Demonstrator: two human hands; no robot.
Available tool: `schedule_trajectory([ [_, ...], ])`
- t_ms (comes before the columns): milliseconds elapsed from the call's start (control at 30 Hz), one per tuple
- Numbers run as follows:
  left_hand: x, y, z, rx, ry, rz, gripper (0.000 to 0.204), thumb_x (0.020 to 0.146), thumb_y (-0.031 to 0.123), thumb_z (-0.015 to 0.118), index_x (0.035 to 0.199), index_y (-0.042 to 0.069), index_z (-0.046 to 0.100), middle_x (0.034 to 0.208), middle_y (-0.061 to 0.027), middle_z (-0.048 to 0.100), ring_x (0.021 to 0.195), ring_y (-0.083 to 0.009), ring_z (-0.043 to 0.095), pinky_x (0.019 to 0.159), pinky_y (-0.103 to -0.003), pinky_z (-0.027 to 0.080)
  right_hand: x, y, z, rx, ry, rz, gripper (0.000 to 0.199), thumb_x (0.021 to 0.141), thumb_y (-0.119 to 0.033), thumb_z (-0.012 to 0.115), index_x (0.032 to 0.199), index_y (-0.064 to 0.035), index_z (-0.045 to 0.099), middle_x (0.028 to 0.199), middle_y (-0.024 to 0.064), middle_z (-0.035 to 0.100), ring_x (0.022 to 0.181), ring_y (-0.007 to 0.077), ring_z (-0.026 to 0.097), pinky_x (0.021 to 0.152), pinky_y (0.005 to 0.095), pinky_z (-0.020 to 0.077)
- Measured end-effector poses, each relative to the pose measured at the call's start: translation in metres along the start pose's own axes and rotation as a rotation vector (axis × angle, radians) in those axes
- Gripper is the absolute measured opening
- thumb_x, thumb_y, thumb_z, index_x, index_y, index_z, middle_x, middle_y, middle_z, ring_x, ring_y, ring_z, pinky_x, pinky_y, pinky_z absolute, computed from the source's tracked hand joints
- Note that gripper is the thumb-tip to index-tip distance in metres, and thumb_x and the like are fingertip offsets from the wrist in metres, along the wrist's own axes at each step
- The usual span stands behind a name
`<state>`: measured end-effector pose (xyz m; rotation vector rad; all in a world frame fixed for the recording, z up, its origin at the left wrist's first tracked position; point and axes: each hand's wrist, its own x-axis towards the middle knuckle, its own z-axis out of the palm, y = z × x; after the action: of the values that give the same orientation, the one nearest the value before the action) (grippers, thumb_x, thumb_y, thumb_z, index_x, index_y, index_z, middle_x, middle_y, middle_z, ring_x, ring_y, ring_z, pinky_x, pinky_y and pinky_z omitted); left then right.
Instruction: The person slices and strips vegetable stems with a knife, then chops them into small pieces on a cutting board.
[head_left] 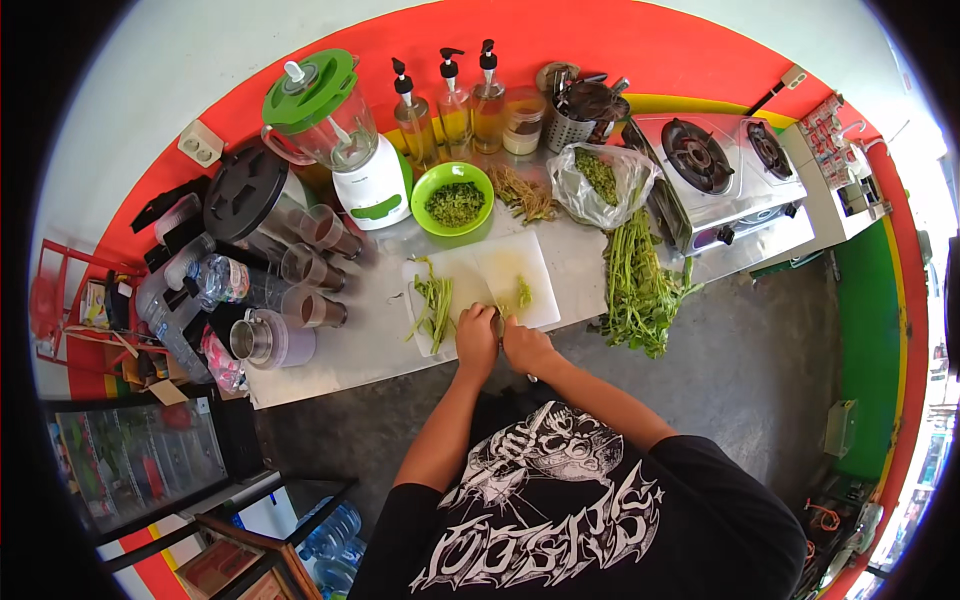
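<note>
A white cutting board (540,262) lies near the counter's front edge. My right hand (526,348) is closed round a knife (532,378); its handle end shows below the fist. Against it, on the board, my left hand (477,340) has its fingers curled; what they pinch is hidden. Left of my left hand lie cut green stalks (434,308). A small heap of chopped green pieces (524,292) sits right of the knife. Beyond the board stands a green bowl (455,231) of chopped greens, beside a pile of root ends (522,192).
A leafy bunch (640,285) overhangs the counter's front edge, below a plastic bag (582,200) of greens. A gas stove (715,165) stands at right. Blender (372,180), pump bottles (455,110), dark-filled cups (314,306) and a lilac-grey container (285,340) stand behind and left.
</note>
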<state>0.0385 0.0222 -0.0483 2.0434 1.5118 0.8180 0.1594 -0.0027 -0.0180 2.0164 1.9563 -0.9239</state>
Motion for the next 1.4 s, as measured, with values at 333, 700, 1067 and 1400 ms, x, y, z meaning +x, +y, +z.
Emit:
schedule_trajectory([
  [333, -0.006, -0.009, 0.003, 0.054, 0.011, 0.063, 0.011, 0.084, 0.005, 0.063, 0.093, 0.003, 0.068, 0.095, -0.0111, 0.061, 0.092, -0.0342, 0.059, 0.080, -0.044, 0.051, -0.007, -0.005, -0.014, 0.013, -0.047, -0.023, 0.031, 0.089, -0.011, 0.061, 0.112, 0.0029, 0.045, 0.100, 0.0266, 0.070, 0.095, 0.0418, 0.071, 0.081, 0.0473, 0.0580],
  [700, -0.002, -0.008, 0.001, -0.007, 0.011, 0.042, 0.010, 0.089, 0.009, 0.062, 0.093, 0.004, 0.069, 0.094, -0.0123, 0.062, 0.091, -0.0345, 0.060, 0.079, -0.045, 0.050, -0.001, -0.003, -0.010, -0.031, -0.048, -0.037, 0.033, 0.088, -0.009, 0.063, 0.113, 0.0039, 0.045, 0.099, 0.0259, 0.070, 0.097, 0.0396, 0.071, 0.080, 0.0458, 0.0587],
  [1067, 0.000, -0.011, 0.002, -0.056, 0.014, 0.055, 0.009, 0.088, 0.007, 0.062, 0.092, 0.002, 0.069, 0.092, -0.0139, 0.062, 0.090, -0.0361, 0.059, 0.079, -0.046, 0.049, 0.000, -0.004, -0.008, 0.027, -0.044, -0.022, 0.029, 0.090, -0.008, 0.059, 0.113, 0.0036, 0.045, 0.103, 0.0291, 0.069, 0.098, 0.0431, 0.069, 0.084, 0.0486, 0.0565],
  [1400, -0.003, -0.009, 0.000, -0.060, 0.002, 0.040, 0.010, 0.088, 0.006, 0.062, 0.092, 0.001, 0.069, 0.093, -0.0152, 0.062, 0.090, -0.0372, 0.059, 0.081, -0.046, 0.049, -0.002, -0.007, -0.009, 0.004, -0.071, -0.006, 0.039, 0.087, -0.010, 0.065, 0.117, 0.0036, 0.045, 0.105, 0.0250, 0.070, 0.100, 0.0403, 0.070, 0.083, 0.0463, 0.0580],
])
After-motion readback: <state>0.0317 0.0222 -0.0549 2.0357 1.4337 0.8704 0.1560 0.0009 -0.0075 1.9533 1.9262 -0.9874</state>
